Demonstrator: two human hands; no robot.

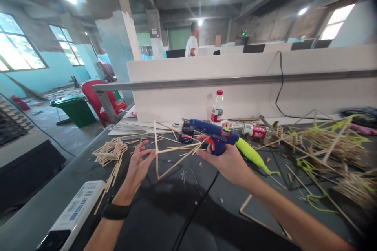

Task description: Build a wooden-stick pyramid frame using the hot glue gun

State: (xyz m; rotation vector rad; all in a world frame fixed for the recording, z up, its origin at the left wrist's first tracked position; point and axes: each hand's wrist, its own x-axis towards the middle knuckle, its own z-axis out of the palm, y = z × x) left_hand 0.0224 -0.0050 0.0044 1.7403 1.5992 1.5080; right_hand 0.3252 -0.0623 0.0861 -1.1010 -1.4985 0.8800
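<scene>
My left hand (137,166) pinches a wooden stick frame (157,164) at its upright stick, thumb against the wood and the other fingers partly spread. Thin sticks form the frame, and its long pieces converge towards my right. Wrapped in my right hand (228,162) is a blue hot glue gun (219,135) with an orange trigger. Its nozzle points left, above the frame. The frame's narrow end lies close to my right fingertips; whether they touch it I cannot tell. A black cable runs down from below the gun across the dark table (159,211).
A stick bundle (112,151) and a white power strip (78,211) lie left. Behind stand an upright bottle (218,108) and a lying bottle (255,130). Yellow-green cord (255,157) and tangled sticks (332,145) fill the right. A person (192,44) is beyond the partition.
</scene>
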